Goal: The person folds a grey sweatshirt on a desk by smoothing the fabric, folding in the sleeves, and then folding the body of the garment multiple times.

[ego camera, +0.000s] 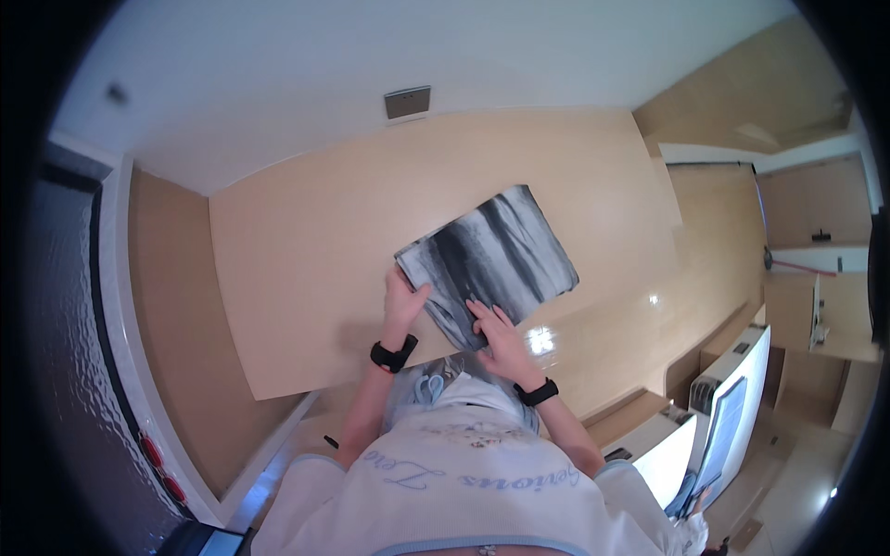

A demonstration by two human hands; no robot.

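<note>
A folded cloth with black, grey and white streaks (490, 254) lies slanted over the near part of a light wood-toned tabletop (299, 278). My left hand (405, 295) grips its left corner, the thumb on top and the fingers at or under the edge. Spread over the cloth's near edge is my right hand (497, 333), fingertips resting on the upper surface and the thumb low beside the edge. Whether that thumb reaches under the cloth cannot be told. Both wrists wear black bands.
A wall with a socket plate (408, 103) rises behind the tabletop. A textured glass panel (62, 292) stands at the left. White-topped furniture (657, 445) is at the lower right, where another person's arm and sleeve (692, 528) show. A red-handled tool (803, 267) lies far right.
</note>
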